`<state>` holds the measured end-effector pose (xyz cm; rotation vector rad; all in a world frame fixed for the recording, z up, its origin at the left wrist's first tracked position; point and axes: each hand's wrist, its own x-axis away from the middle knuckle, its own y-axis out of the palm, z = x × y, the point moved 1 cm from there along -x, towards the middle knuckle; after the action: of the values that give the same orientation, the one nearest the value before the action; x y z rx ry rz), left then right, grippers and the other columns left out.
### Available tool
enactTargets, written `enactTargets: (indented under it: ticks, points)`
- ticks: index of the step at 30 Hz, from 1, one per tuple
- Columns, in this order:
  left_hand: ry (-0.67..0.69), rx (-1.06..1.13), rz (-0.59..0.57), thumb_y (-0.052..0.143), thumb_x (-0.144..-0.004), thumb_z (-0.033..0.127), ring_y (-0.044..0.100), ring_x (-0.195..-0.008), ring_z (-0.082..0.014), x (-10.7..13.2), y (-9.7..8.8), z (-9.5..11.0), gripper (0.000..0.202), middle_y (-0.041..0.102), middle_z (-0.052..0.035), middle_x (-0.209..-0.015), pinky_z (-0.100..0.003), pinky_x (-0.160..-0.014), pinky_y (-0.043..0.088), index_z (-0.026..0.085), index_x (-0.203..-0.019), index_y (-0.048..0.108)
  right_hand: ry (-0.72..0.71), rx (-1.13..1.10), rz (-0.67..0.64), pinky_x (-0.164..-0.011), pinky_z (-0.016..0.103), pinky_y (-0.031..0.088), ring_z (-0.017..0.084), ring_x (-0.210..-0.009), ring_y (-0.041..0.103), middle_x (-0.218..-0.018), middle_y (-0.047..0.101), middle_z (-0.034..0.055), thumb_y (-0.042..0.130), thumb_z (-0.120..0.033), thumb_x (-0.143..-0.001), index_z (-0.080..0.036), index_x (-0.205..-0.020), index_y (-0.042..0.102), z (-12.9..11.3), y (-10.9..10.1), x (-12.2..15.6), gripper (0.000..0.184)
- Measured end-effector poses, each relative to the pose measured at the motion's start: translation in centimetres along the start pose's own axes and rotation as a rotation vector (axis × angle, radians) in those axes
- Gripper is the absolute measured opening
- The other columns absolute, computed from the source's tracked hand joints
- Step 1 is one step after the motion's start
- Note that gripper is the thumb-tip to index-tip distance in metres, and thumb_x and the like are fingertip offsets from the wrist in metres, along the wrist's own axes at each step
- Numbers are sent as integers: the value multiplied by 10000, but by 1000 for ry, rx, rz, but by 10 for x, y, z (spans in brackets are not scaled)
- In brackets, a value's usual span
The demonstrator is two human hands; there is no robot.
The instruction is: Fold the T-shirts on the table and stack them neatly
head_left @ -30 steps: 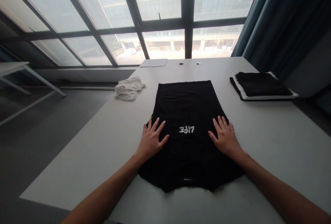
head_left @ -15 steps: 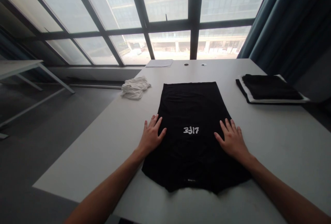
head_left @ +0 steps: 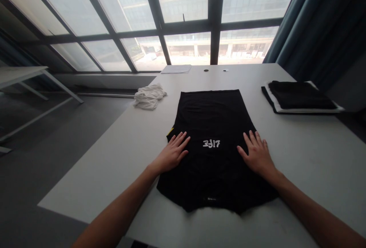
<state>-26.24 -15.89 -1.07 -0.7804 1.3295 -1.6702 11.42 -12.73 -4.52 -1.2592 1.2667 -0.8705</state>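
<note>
A black T-shirt (head_left: 210, 114) lies spread on the white table, its hem toward the window and its neckline toward me. White lettering that reads LIFE appears upside down at its middle. My left hand (head_left: 171, 152) rests on the shirt's left side, fingers stretched out and pointing up and right. Just beyond those fingers, a sleeve tip with a yellow patch (head_left: 170, 131) sticks out past the left edge. On the right side, my right hand (head_left: 257, 154) lies flat on the cloth with its fingers spread.
A crumpled white cloth (head_left: 150, 96) sits at the table's left edge. Folded black and white garments (head_left: 303, 95) are stacked at the right. Papers (head_left: 176, 69) lie at the far end of the table (head_left: 100, 168). A second table (head_left: 23, 73) stands far left.
My left hand has shifted a little to the right, further onto the shirt. The yellow-marked sleeve tip now shows at the left edge. My right hand has stayed in place.
</note>
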Motion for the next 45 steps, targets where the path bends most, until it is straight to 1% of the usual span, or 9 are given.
enactTargets:
  ticks: [3,7,14,18,26,30,35,41,45]
  points:
    - [-4,-31,7,375,-1045,486,107,-1545,-270,1,1,1,615,166,-75,-1673,-529,-1242,156,247,-1596,247,3,14,-6,-1178,591,227,369,-1514,196,-1608,326,198,352,-516,-991,-98,-1520,406,0,-1,1,676]
    - [61,-23,22,384,-1050,457,93,-1546,-272,3,-6,10,618,154,-45,-1676,-551,-1243,134,308,-1610,169,1,28,-7,-1178,577,238,364,-1515,196,-1609,329,189,352,-511,-992,-102,-1519,409,-1,-1,1,670]
    - [145,-36,-105,395,-1055,435,105,-1542,-278,5,-6,20,570,113,28,-1678,-571,-1235,115,431,-1582,178,-2,36,0,-1179,572,239,362,-1509,215,-1599,350,188,345,-514,-994,-102,-1523,405,0,0,0,673]
    - [180,-16,-117,387,-1062,392,113,-1541,-275,7,-8,24,563,124,28,-1675,-572,-1237,85,433,-1581,172,-2,38,0,-1176,569,244,362,-1505,225,-1596,357,185,339,-515,-995,-103,-1516,417,0,-1,0,670]
    - [222,-56,-126,437,-1030,500,114,-1540,-295,7,-5,28,625,122,26,-1677,-584,-1232,89,443,-1579,145,5,22,-2,-1176,576,242,356,-1510,215,-1603,348,179,346,-515,-994,-115,-1520,411,0,-1,0,664]
    - [237,-63,-124,453,-1023,507,116,-1539,-306,7,-6,27,610,112,34,-1679,-592,-1229,83,465,-1567,182,4,18,-2,-1178,577,239,358,-1508,220,-1602,348,180,352,-519,-991,-116,-1522,409,0,1,0,669]
    - [223,-50,-157,438,-1025,515,101,-1541,-310,7,-6,27,592,95,24,-1681,-603,-1224,83,463,-1566,203,4,10,-4,-1177,583,239,355,-1509,221,-1598,354,188,352,-510,-989,-114,-1515,419,-1,-1,0,662]
    - [206,-42,-183,458,-1026,483,90,-1543,-298,7,-8,28,624,92,25,-1681,-600,-1226,80,459,-1574,161,13,13,-9,-1181,575,235,355,-1506,230,-1600,351,184,358,-505,-989,-109,-1513,422,-4,-4,0,660]
    - [189,-10,-161,441,-1036,459,128,-1541,-281,8,-10,28,629,147,12,-1675,-587,-1232,103,427,-1587,138,14,2,-14,-1183,577,229,356,-1505,232,-1600,349,188,361,-500,-991,-103,-1512,423,-5,-5,0,658]
